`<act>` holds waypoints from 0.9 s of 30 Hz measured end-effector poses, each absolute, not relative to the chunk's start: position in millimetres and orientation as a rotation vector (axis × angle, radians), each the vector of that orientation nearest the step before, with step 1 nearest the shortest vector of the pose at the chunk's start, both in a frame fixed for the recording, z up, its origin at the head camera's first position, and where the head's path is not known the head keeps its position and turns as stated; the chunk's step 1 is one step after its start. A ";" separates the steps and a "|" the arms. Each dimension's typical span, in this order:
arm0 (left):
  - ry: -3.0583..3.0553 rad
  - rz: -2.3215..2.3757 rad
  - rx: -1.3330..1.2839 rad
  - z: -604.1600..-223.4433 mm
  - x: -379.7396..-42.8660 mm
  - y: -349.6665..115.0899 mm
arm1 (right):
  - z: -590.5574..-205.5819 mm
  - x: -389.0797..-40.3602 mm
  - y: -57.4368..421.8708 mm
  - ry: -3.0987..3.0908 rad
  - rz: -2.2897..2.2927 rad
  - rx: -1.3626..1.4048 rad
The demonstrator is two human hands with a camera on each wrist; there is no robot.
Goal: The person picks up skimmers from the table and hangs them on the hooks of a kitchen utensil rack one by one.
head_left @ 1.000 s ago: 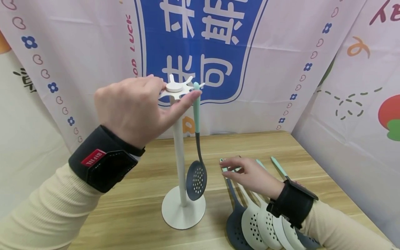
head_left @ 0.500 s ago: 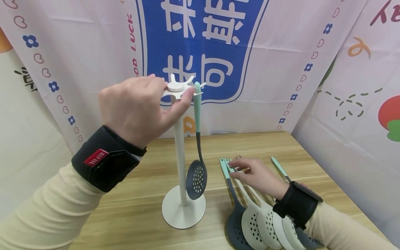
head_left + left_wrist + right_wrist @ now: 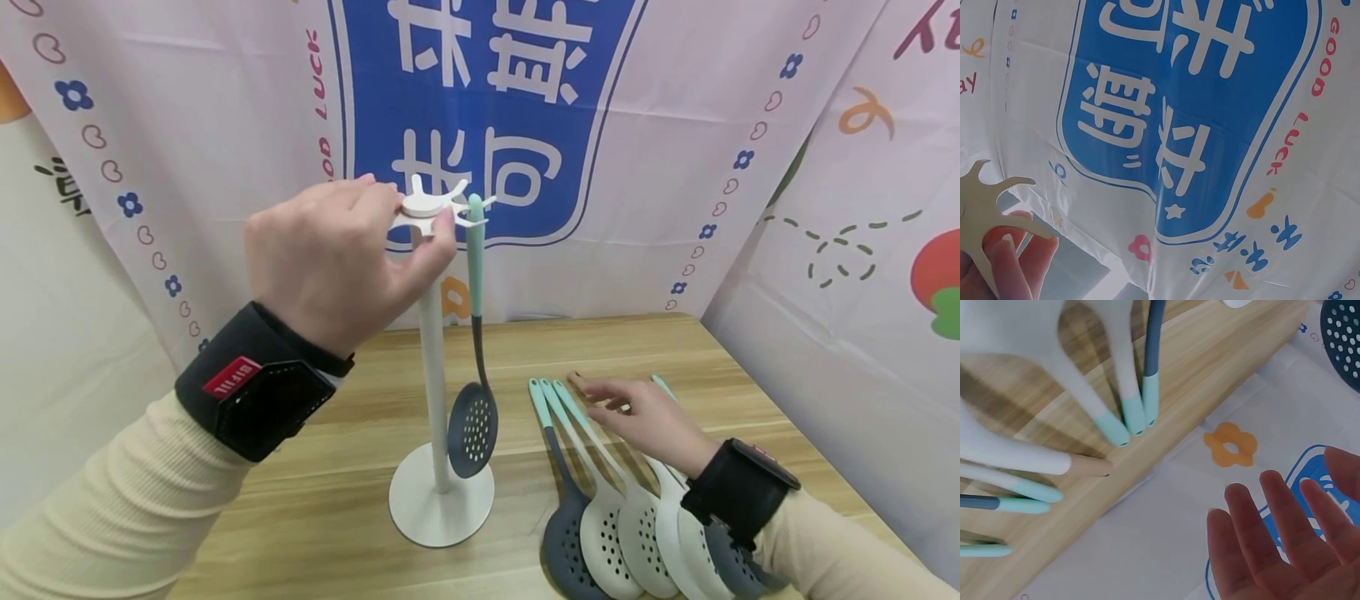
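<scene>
Fingers (image 3: 1252, 534) of the right hand (image 3: 660, 421) hang loose and hold nothing, right of the stand (image 3: 433, 367), beside utensil handles (image 3: 572, 402). The left hand (image 3: 322, 258) grips the stand's top; a skimmer (image 3: 474, 429) hangs on the stand's right side. More utensils (image 3: 567, 546) fan across the counter (image 3: 300, 500), farther right of it. Best, I judge: hold the stand firmly, pinch one handle near its end, avoid dragging neighbours.

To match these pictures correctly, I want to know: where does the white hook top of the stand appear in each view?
Head: white hook top at upper middle, held by left hand.
Left wrist: white hook top at lower left, cut by the edge.
Right wrist: not in it.
Shared landmark: blue panel, in all three.
</scene>
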State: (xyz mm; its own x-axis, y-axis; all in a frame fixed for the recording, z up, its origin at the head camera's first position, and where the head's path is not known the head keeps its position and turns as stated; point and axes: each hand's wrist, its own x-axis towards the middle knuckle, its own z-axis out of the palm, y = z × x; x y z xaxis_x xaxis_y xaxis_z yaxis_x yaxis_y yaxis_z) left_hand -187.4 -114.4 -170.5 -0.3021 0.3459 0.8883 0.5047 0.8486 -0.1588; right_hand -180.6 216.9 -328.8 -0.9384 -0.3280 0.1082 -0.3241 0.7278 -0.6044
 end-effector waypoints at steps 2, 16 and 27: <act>-1.920 -0.183 -0.632 -170.7 -187.5 -114.7 | -330.9 -180.8 220.9 2.918 -1.006 -0.532; -1.920 -0.254 -0.641 -174.7 -190.1 -114.5 | -342.2 -185.1 242.8 2.952 -0.897 -0.395; -1.917 -0.311 -0.648 -177.4 -192.9 -116.5 | -349.3 -191.6 257.6 2.925 -0.823 -0.265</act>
State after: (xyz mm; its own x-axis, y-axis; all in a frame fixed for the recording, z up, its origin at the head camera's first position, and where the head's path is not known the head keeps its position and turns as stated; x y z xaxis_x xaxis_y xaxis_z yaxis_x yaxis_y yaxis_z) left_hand -192.9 -116.5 -177.4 -0.3125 0.2974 0.9022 0.5675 0.8200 -0.0738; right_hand -191.6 257.6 -349.3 -0.9808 -0.1909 -0.0409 -0.1416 0.8398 -0.5241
